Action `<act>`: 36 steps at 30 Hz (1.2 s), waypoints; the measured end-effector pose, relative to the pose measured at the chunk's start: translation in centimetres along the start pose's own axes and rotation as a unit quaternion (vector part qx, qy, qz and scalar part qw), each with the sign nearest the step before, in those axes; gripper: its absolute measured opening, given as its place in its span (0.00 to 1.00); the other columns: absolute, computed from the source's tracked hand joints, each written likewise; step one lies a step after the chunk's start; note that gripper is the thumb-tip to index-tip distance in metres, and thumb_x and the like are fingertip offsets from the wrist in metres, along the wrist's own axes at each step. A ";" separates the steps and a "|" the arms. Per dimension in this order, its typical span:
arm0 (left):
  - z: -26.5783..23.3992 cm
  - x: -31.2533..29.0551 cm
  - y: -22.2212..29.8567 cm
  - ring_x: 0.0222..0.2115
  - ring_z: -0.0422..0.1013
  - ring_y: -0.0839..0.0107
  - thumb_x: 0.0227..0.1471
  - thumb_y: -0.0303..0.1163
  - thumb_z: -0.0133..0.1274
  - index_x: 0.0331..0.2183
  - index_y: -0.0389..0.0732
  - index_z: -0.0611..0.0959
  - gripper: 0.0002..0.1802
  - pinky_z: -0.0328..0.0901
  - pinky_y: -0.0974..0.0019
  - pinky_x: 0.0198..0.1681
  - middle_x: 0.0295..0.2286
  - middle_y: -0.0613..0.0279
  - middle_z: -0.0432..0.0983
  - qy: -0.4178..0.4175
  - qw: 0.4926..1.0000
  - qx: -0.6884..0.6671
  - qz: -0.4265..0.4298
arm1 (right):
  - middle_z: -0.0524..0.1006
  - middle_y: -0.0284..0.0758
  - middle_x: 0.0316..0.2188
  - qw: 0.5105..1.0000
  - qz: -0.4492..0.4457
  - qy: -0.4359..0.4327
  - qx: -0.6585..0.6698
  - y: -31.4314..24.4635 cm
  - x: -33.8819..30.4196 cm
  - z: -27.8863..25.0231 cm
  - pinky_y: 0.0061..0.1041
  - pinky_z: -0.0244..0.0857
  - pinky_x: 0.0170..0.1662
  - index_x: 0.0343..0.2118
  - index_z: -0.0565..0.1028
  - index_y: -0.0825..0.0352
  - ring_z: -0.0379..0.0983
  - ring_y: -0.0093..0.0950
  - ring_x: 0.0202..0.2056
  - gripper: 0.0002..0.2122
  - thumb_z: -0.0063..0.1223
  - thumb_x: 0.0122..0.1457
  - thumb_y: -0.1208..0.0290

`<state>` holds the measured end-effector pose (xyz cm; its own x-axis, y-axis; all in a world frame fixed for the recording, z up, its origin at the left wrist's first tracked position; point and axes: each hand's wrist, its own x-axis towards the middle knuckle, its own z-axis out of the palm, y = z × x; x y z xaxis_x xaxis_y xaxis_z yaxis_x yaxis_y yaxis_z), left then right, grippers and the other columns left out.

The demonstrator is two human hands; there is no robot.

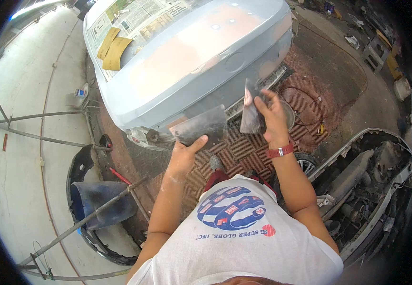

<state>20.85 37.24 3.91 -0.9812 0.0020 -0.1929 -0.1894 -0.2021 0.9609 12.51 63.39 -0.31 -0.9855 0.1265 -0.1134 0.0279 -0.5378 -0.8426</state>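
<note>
My left hand (185,153) is closed on a flat, dark putty plate (205,124), with pinkish paste at its left end and the thumb on its near edge. In my closed right hand (274,118), a second thin dark sheet, a putty spreader (251,114), stands tilted and carries pinkish paste near its top. The two tools are apart, just in front of the rear of a car body (187,90). That body is coated pale grey, with broad pinkish patches on its upper surface and far right side.
Newspaper (156,21) covers the rear window, with yellow sandpaper sheets (115,50) beside it. A metal-pipe frame (96,209) and blue drum (103,203) are at left. Car parts (367,180) crowd the right; a hose (317,102) lies on the patterned floor mat (305,80).
</note>
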 end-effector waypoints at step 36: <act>3.0 -0.9 1.3 0.52 0.74 0.64 0.63 0.38 0.64 0.58 0.33 0.77 0.28 0.68 0.58 0.58 0.52 0.54 0.79 -0.022 0.967 0.246 0.060 | 0.78 0.38 0.47 0.995 -0.067 -0.028 -0.071 1.8 -1.1 2.6 0.29 0.72 0.52 0.54 0.70 0.68 0.75 0.26 0.48 0.22 0.68 0.61 0.69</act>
<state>21.38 39.88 5.91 -0.9958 0.0506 -0.0759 -0.0582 0.2880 0.9559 13.25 60.13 -0.37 -0.9896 0.1399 0.0320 -0.0856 -0.3964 -0.9141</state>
